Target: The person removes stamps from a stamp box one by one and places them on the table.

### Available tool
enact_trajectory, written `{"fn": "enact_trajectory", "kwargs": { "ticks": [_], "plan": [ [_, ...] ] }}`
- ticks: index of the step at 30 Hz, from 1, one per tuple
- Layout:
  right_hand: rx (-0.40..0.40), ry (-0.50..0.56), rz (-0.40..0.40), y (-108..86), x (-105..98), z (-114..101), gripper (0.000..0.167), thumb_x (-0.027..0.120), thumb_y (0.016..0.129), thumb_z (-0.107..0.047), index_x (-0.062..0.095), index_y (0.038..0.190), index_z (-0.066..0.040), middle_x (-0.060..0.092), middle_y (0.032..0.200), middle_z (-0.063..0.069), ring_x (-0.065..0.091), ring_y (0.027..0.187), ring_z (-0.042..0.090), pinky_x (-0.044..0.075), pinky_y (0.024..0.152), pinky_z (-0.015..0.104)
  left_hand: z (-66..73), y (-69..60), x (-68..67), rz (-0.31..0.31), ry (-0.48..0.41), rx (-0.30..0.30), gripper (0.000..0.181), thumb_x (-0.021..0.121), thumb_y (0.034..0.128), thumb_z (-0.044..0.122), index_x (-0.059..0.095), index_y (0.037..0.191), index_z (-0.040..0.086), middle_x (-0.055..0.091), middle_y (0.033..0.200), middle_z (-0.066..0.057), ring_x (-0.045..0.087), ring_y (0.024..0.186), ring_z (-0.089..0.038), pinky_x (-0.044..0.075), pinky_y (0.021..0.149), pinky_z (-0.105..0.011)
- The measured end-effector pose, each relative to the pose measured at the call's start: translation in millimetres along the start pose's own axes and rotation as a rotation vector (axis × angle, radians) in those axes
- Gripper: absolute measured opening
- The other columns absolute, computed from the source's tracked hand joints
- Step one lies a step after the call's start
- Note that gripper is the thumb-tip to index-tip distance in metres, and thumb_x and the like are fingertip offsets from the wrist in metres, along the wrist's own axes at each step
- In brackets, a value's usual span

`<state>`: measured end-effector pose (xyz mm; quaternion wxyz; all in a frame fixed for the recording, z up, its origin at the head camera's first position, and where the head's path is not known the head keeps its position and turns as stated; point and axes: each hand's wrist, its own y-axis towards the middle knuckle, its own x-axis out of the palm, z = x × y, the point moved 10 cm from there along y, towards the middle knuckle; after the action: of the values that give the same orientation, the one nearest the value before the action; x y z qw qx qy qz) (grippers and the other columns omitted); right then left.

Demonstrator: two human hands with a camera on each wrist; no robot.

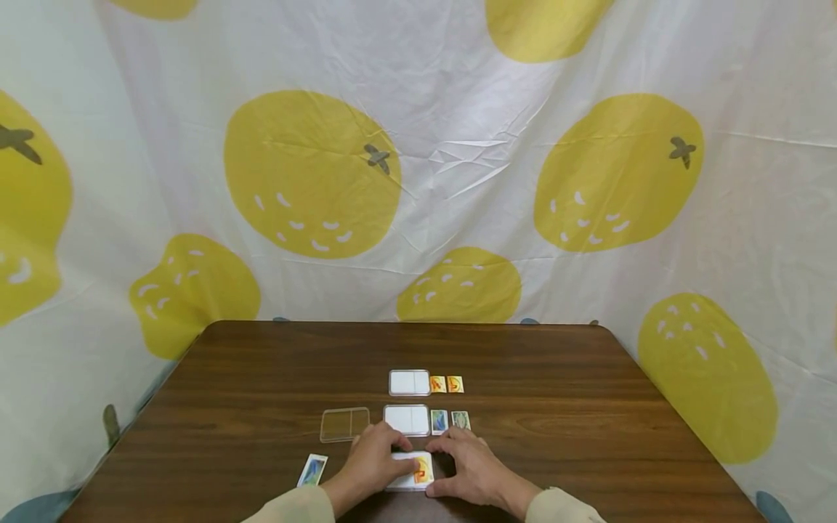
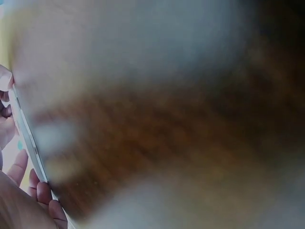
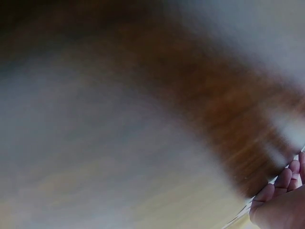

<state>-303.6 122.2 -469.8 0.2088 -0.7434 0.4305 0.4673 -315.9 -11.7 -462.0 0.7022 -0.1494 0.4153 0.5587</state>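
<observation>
Both hands are at a flat, clear-rimmed case (image 1: 402, 482) with a white insert, near the front of the table. An orange-and-yellow stamp (image 1: 423, 471) lies at its right side. My left hand (image 1: 371, 459) holds the case from the left, thumb reaching across to the stamp and fingers by the far edge. On the other side, my right hand (image 1: 472, 468) grips the right end between thumb and fingers. Both wrist views are mostly blurred; fingers (image 2: 44, 193) show along a thin case edge in the left one, and curled fingers (image 3: 282, 180) in the right one.
Beyond the hands lie two white-backed cases (image 1: 407, 420), the farther (image 1: 409, 382) beside two orange stamps (image 1: 447, 384). A blue-green stamp (image 1: 439, 422) and a greenish stamp (image 1: 461, 420) are nearer. Left are an unfilled clear cover (image 1: 344, 425) and another blue-green stamp (image 1: 312, 470).
</observation>
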Motion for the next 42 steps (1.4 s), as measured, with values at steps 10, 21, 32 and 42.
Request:
{"fn": "enact_trajectory", "kwargs": {
  "ticks": [10, 21, 32, 42],
  "plan": [
    [0.008, -0.003, -0.005, 0.9, 1.4, 2.0, 0.058, 0.078, 0.078, -0.055, 0.067, 0.120, -0.017, 0.055, 0.115, -0.007, 0.050, 0.114, 0.020, 0.039, 0.093, 0.046, 1.0, 0.7, 0.9, -0.006, 0.043, -0.002, 0.014, 0.082, 0.0761, 0.029, 0.075, 0.082, 0.017, 0.056, 0.083, 0.007, 0.052, 0.083, -0.017, 0.038, 0.074, -0.039],
    [-0.012, 0.003, 0.004, 0.1, 0.3, 0.1, 0.055, 0.078, 0.078, -0.054, 0.067, 0.118, -0.018, 0.055, 0.113, -0.007, 0.051, 0.113, 0.019, 0.039, 0.093, 0.048, -0.8, 3.1, 1.9, -0.032, 0.047, -0.004, 0.015, 0.082, 0.0763, 0.031, 0.077, 0.081, 0.018, 0.058, 0.082, 0.008, 0.052, 0.082, -0.017, 0.040, 0.076, -0.042],
    [-0.009, -0.009, 0.002, 0.3, 0.0, -0.9, 0.057, 0.079, 0.077, -0.053, 0.067, 0.120, -0.018, 0.055, 0.114, -0.007, 0.051, 0.113, 0.019, 0.040, 0.092, 0.045, -0.2, 2.3, 0.8, -0.014, 0.069, -0.002, 0.013, 0.082, 0.0761, 0.030, 0.076, 0.080, 0.018, 0.058, 0.081, 0.008, 0.053, 0.082, -0.017, 0.040, 0.075, -0.042],
    [-0.007, -0.012, 0.004, -0.1, -0.3, -1.7, 0.057, 0.080, 0.077, -0.053, 0.067, 0.120, -0.019, 0.055, 0.113, -0.008, 0.051, 0.112, 0.018, 0.040, 0.091, 0.045, -1.6, 1.8, -2.9, 0.023, 0.066, -0.018, 0.016, 0.084, 0.0740, 0.033, 0.076, 0.077, 0.019, 0.062, 0.081, 0.008, 0.056, 0.082, -0.019, 0.039, 0.076, -0.044]
  ]
}}
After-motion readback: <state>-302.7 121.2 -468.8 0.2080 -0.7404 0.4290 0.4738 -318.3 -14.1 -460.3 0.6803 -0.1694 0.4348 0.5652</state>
